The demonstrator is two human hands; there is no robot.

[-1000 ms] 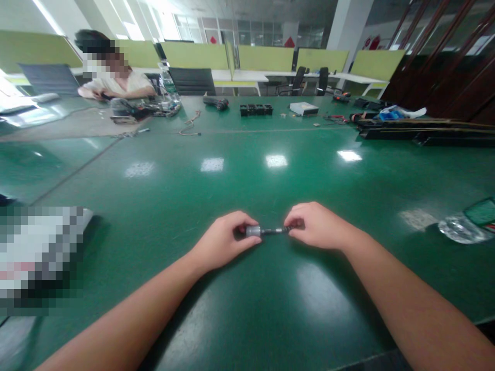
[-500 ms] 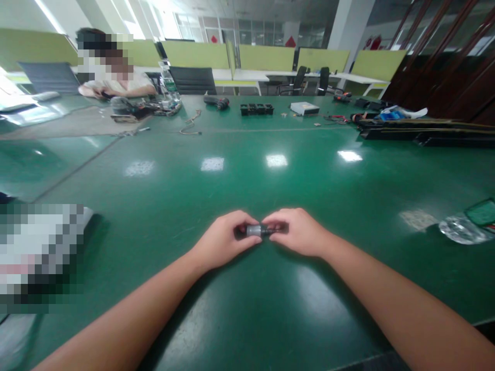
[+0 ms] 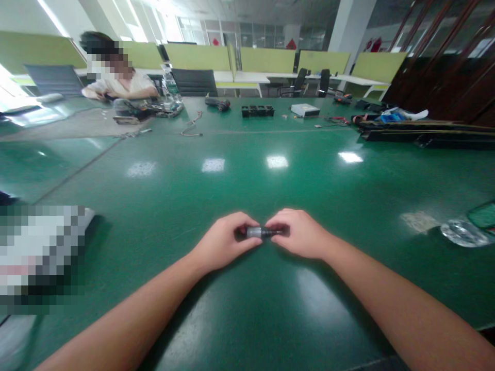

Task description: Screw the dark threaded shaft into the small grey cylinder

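Grey cylinder (image 3: 253, 232) and dark piece (image 3: 267, 233) meet end to end at the green table's (image 3: 247, 190) near side; left hand (image 3: 222, 241) pinches the former, right hand (image 3: 300, 233) the latter, presumably for straight alignment.

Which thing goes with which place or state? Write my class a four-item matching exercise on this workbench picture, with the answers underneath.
Things
1. Left hand
2. White box
3. Right hand
4. Standing bottle

Places and states
A. Fingers around the dark part
B. Near the seated person
C. Holding the grey cylinder
D. Far across the table, right of the black block

Right pairs: 1-C, 2-D, 3-A, 4-B
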